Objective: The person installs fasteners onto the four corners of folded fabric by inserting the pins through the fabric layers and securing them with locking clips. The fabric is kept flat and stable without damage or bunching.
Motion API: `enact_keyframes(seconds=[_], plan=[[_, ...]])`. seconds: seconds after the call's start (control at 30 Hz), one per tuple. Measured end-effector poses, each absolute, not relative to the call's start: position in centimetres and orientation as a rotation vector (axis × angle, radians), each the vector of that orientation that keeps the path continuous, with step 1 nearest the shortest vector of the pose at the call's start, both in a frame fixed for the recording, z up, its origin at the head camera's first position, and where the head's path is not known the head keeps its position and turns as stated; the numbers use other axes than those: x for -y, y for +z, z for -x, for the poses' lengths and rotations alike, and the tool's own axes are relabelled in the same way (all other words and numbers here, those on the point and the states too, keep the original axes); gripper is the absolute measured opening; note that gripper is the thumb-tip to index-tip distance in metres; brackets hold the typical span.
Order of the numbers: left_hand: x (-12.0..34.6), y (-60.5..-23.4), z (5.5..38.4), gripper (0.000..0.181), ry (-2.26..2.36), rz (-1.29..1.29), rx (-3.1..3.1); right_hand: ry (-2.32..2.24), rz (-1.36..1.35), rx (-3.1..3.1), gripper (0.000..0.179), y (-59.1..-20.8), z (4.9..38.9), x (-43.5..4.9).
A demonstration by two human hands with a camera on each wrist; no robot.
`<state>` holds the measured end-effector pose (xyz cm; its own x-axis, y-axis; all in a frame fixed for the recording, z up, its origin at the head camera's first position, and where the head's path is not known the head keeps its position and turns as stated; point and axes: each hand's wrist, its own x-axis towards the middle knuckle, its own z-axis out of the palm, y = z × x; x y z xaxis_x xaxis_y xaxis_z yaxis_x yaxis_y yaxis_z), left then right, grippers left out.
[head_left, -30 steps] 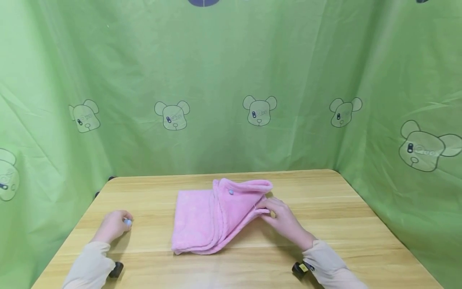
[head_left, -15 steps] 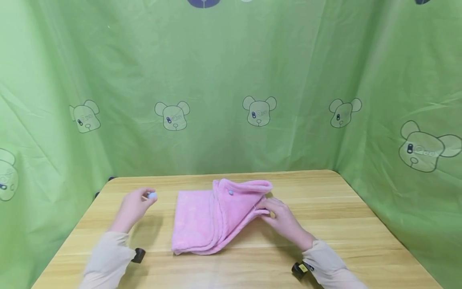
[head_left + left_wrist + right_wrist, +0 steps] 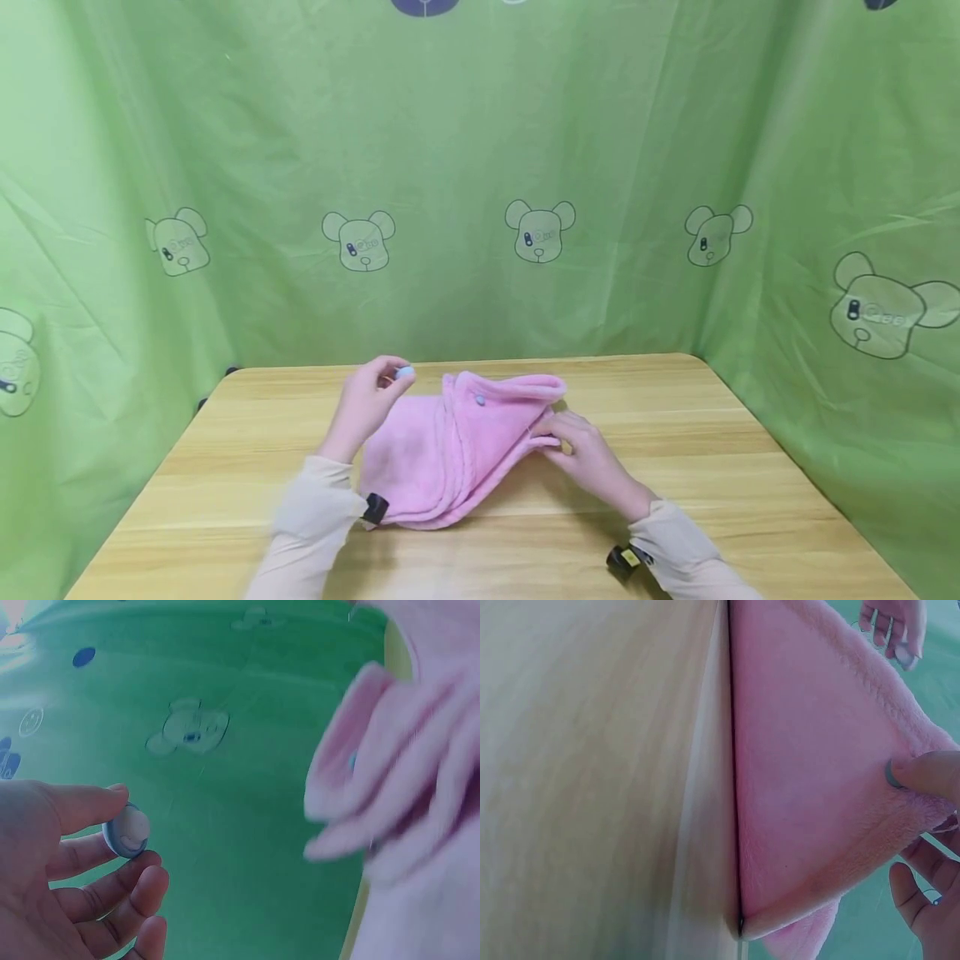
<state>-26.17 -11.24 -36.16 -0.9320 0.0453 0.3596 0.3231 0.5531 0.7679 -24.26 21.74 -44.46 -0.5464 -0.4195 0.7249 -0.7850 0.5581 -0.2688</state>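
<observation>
A folded pink plush blanket (image 3: 408, 467) lies on the table, its right part bunched and raised. My right hand (image 3: 592, 462) pinches a lifted edge at its right side. In the right wrist view, the right thumb presses a small grey-blue piece (image 3: 892, 775) against the plush; its kind is unclear. A small blue knob (image 3: 480, 400) sits on the blanket's upper fold. Above the blanket's back left corner, my left hand (image 3: 367, 402) pinches a small round cap (image 3: 129, 829), blue-rimmed and white in the middle, between thumb and fingertips.
The wooden table (image 3: 712, 500) extends to both sides of the blanket. Green curtains (image 3: 450, 308) with printed bear heads enclose its back and sides. A small black camera (image 3: 375, 508) is worn at the left wrist, another black camera (image 3: 622, 560) at the right.
My left hand has risen from the table's left side and moved right and away, carrying the cap over to the blanket. The right hand and the blanket have stayed put.
</observation>
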Motion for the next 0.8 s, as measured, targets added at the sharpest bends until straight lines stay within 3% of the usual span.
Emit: enact_keyframes(seconds=[0.47, 0.8], plan=[[4.8, -36.8, 27.1, 0.026, -1.643, 0.431, 2.384, 0.773, -0.954, 2.190, 0.028, -44.4, 24.2, -21.9], [1.5, -39.3, 27.9, 0.032, -2.087, 0.515, 2.397, 0.760, -0.965, 2.195, 0.033, -44.4, 24.2, -21.9]])
